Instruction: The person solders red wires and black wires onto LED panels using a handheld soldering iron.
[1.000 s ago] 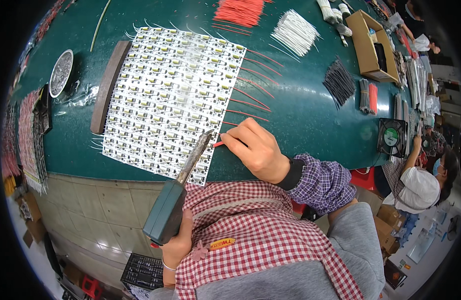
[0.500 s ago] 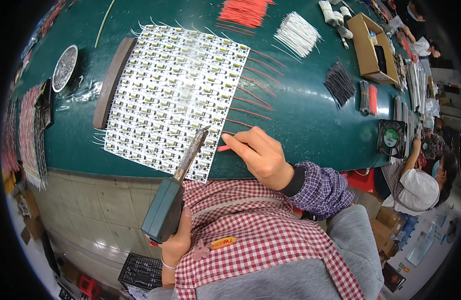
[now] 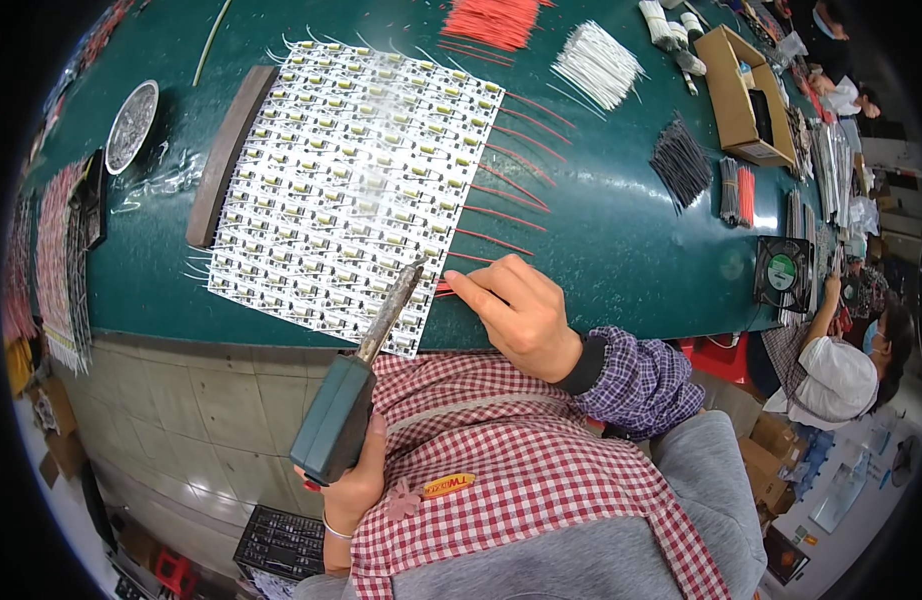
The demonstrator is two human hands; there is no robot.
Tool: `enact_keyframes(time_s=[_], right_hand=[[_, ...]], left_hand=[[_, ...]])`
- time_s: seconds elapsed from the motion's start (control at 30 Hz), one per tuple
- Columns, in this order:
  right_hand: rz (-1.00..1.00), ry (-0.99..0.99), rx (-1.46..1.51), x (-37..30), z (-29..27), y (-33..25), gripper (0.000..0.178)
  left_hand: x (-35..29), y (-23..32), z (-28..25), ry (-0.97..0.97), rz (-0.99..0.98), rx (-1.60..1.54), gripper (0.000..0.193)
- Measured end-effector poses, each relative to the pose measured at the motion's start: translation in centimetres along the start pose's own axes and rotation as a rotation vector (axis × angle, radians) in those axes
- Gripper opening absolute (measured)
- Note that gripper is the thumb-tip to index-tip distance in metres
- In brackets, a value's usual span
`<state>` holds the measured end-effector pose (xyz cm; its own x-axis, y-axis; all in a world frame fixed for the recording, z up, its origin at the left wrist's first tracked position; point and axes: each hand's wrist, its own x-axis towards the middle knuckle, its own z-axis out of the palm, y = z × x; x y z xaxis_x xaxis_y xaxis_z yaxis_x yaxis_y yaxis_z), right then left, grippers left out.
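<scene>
Since the frame half a second back, the soldering iron (image 3: 333, 420) has shifted a touch right, its tip now a bit nearer the right edge of the board sheet (image 3: 331, 180); right hand (image 3: 521, 315) about where it was. Board sheet fills the upper left-centre, flat on the green table (image 3: 601, 270).

Left hand (image 3: 356, 485), lower centre-left: wrapped round the iron's grip, blade slanting up over the sheet's lower right — presumably so the knuckles stay off the components. Whether the tip touches a pad: cannot tell. Right hand, centre: thumb and finger pinched narrow on short red wire ends (image 3: 443, 288) just beside the edge, likely to keep them near the tip; exact count hidden by the fingers.

Attached red wires (image 3: 506, 215) fan out rightward from that edge. Dark bar (image 3: 231, 155) lies along the sheet's left side, probably as a stop. Loose red pile (image 3: 491, 22) and white pile (image 3: 594, 68) sit top centre, black pile (image 3: 680, 165) upper right — sorted by colour, seemingly for easy picking.

Writing: yellow badge (image 3: 449, 484) on the checked apron (image 3: 541, 500) has red lettering, inverted; fan (image 3: 782, 270) at right has a green round label, print too small.
</scene>
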<state>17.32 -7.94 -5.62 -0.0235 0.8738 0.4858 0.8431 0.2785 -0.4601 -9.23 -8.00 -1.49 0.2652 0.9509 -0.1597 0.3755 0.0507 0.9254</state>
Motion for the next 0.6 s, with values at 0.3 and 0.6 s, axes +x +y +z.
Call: enact_keyframes(time_s=[0.3,0.6], right_hand=[[-0.019,0.031,-0.003,-0.2,0.1,0.0,0.034],[-0.045,0.034,-0.036,-0.4,0.3,0.0,0.032]], left_hand=[[-0.6,0.3,0.1,0.044,-0.011,0.015,0.028],[0.6,0.3,0.6,-0.009,0.027,0.093,0.024]])
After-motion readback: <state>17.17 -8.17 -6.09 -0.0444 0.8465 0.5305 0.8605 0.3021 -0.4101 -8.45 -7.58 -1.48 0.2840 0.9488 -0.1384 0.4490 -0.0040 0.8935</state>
